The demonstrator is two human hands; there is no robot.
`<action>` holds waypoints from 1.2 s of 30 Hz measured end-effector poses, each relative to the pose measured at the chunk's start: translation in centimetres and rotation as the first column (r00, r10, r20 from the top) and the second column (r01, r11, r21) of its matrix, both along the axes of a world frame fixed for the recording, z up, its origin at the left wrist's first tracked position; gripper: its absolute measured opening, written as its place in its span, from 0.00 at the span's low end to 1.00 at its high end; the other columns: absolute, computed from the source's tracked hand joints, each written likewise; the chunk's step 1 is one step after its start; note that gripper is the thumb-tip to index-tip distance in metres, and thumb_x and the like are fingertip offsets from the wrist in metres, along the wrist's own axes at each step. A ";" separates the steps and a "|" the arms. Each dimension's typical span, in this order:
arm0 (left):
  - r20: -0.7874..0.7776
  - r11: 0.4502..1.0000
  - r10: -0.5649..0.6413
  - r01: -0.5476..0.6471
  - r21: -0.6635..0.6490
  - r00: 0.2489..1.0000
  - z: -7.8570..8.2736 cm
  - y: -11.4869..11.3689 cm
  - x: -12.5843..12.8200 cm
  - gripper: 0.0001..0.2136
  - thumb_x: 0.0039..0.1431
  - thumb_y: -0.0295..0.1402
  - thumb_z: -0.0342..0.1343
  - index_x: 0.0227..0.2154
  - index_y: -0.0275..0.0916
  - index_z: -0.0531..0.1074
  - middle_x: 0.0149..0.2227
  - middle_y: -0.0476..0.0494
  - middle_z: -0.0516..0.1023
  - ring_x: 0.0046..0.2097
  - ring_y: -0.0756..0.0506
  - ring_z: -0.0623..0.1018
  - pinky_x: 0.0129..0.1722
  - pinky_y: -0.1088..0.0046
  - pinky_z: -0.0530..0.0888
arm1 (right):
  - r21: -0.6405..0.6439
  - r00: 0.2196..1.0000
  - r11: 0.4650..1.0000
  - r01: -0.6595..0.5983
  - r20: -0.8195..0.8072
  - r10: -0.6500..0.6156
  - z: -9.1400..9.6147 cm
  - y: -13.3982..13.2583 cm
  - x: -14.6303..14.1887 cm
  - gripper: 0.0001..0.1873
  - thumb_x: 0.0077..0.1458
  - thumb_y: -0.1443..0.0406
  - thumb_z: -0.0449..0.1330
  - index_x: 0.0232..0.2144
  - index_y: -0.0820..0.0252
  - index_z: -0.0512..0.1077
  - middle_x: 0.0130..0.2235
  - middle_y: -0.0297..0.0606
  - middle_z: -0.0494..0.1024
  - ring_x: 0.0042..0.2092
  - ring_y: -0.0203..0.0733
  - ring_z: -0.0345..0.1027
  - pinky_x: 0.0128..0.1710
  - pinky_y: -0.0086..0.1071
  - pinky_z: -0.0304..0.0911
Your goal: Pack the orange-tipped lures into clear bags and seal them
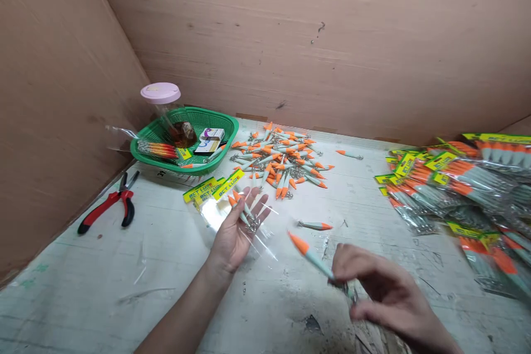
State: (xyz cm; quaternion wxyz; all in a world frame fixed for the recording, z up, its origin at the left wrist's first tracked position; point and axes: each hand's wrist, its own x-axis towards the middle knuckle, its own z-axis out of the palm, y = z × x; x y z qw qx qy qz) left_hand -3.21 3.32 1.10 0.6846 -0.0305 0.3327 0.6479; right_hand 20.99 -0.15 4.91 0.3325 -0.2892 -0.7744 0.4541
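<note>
My left hand (236, 232) lies palm up over a clear plastic bag (224, 221), fingers spread, with two orange-tipped fishing lures (243, 209) resting on the palm. My right hand (381, 287) pinches the hook end of another orange-and-white lure (309, 253), its orange tip pointing up and left. One loose lure (315, 225) lies on the table between the hands and the pile. A heap of several loose lures (282, 160) sits beyond my left hand. Empty bags with yellow header cards (213, 188) lie just left of my left hand's fingers.
A green basket (224, 124) at the back left holds a pink-lidded jar (166, 105), small boxes and packed lures. Red-handled pliers (110, 204) lie at the left. Filled lure packets (456, 188) are stacked at the right. Cardboard walls (315, 38) enclose the table at back and left.
</note>
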 end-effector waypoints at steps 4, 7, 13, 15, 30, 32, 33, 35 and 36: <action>-0.020 0.996 -0.083 0.084 0.043 0.996 -0.1 -0.4 0.5 0.12 0.58 0.28 0.54 0.45 0.35 0.70 0.56 0.38 0.69 0.52 0.37 0.73 0.52 0.57 0.72 | 0.152 0.959 0.979 -0.136 0.268 0.091 1.4 -1.0 -2.7 0.09 0.55 0.67 0.60 0.41 0.56 0.70 0.33 0.38 0.74 0.34 0.39 0.69 0.32 0.30 0.66; -0.011 0.990 -0.134 0.135 0.036 0.991 -0.1 -0.8 0.8 0.15 0.57 0.28 0.54 0.48 0.36 0.69 0.55 0.37 0.70 0.52 0.37 0.73 0.53 0.56 0.71 | 0.437 0.924 0.897 -0.073 0.368 -0.104 0.4 -0.5 -5.1 0.08 0.58 0.69 0.55 0.40 0.59 0.70 0.32 0.39 0.74 0.33 0.39 0.66 0.30 0.31 0.64; 0.014 0.984 -0.178 0.178 0.006 0.984 -0.2 -1.0 1.4 0.17 0.58 0.26 0.52 0.51 0.35 0.66 0.48 0.35 0.76 0.51 0.37 0.75 0.52 0.54 0.70 | 0.707 0.870 0.703 0.071 0.301 -0.391 -1.7 0.4 -6.9 0.09 0.58 0.73 0.52 0.39 0.62 0.69 0.39 0.44 0.77 0.35 0.42 0.64 0.33 0.35 0.63; 0.020 0.985 -0.175 0.175 0.008 0.984 -0.2 -1.0 1.4 0.17 0.58 0.26 0.52 0.52 0.34 0.66 0.47 0.36 0.77 0.50 0.37 0.75 0.52 0.54 0.70 | 0.717 0.864 0.693 0.079 0.297 -0.406 -2.1 0.4 -6.8 0.09 0.58 0.74 0.52 0.39 0.62 0.70 0.42 0.46 0.75 0.38 0.42 0.64 0.35 0.36 0.63; 0.130 0.990 -0.112 0.099 0.105 0.985 0.7 -0.8 0.0 0.21 0.63 0.32 0.46 0.59 0.38 0.56 0.54 0.34 0.71 0.52 0.36 0.74 0.51 0.52 0.71 | 0.487 0.656 0.708 0.512 0.310 -0.688 -2.6 3.0 -4.6 0.05 0.59 0.65 0.53 0.34 0.59 0.69 0.28 0.35 0.73 0.28 0.36 0.66 0.29 0.29 0.61; 0.148 0.995 -0.055 0.043 0.087 0.987 1.0 -0.5 -0.5 0.21 0.64 0.32 0.43 0.59 0.35 0.57 0.52 0.35 0.73 0.51 0.38 0.75 0.50 0.56 0.72 | 0.500 0.535 0.759 0.416 0.540 -0.649 -4.4 3.9 -5.0 0.04 0.57 0.65 0.55 0.33 0.60 0.70 0.27 0.34 0.74 0.26 0.36 0.67 0.26 0.28 0.59; 0.151 0.997 -0.037 0.026 0.077 0.988 1.1 -0.4 -0.7 0.20 0.64 0.31 0.43 0.59 0.34 0.57 0.51 0.35 0.74 0.50 0.39 0.75 0.49 0.58 0.73 | 0.503 0.489 0.775 0.383 0.601 -0.632 -5.3 4.1 -5.6 0.04 0.55 0.65 0.56 0.32 0.60 0.70 0.27 0.35 0.74 0.26 0.37 0.67 0.25 0.28 0.58; 0.152 0.998 -0.022 0.012 0.066 0.988 1.2 -0.3 -0.8 0.20 0.65 0.30 0.42 0.58 0.33 0.57 0.48 0.36 0.76 0.49 0.40 0.76 0.47 0.60 0.75 | 0.532 0.433 0.764 0.366 0.629 -0.646 -6.8 4.2 -7.0 0.02 0.54 0.67 0.57 0.30 0.60 0.69 0.28 0.38 0.74 0.27 0.40 0.67 0.23 0.29 0.54; 0.153 0.998 -0.021 0.011 0.065 0.988 1.2 -0.2 -0.7 0.20 0.64 0.30 0.43 0.59 0.33 0.57 0.48 0.36 0.77 0.48 0.40 0.76 0.46 0.61 0.75 | 0.553 0.408 0.753 0.357 0.633 -0.658 -7.4 4.0 -7.5 0.03 0.54 0.68 0.56 0.29 0.60 0.68 0.28 0.40 0.73 0.28 0.41 0.67 0.23 0.29 0.53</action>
